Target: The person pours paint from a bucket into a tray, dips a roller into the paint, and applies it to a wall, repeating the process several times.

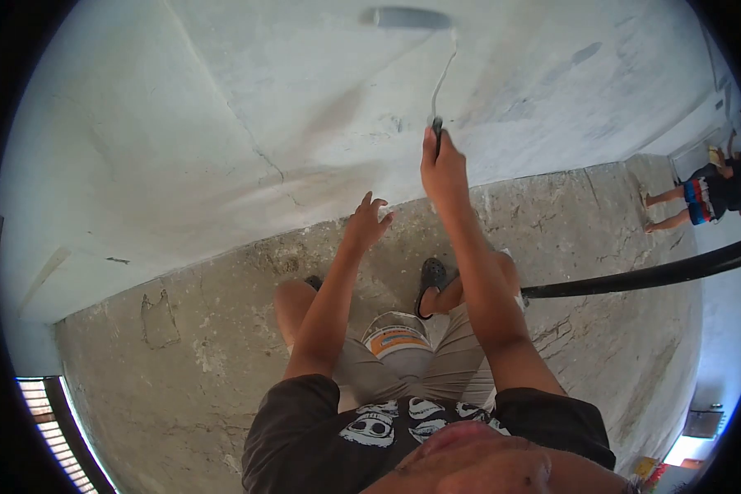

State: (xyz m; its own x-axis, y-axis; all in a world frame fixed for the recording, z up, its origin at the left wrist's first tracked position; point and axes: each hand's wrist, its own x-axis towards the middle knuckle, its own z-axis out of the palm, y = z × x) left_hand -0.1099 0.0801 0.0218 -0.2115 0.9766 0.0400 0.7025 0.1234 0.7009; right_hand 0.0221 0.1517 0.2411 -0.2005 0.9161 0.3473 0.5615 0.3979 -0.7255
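Observation:
My right hand [445, 169] is wrapped round the dark handle of a paint roller [412, 18], its arm stretched forward. A thin bent wire runs from the handle to the roller sleeve, which overlaps the upper part of the pale wall [222, 148] and is a little blurred. Holding nothing, my left hand [368, 222] hovers near the foot of the wall with its fingers apart. A bucket [398, 336] with an orange and white label sits between my legs, partly hidden by them.
Cracks and stains mark the wall. Rough concrete floor [206, 346] lies around my feet. A black pole or pipe [634, 276] reaches in from the right. Another person [712, 189] stands at the far right by the wall. A slatted window [53, 432] is at lower left.

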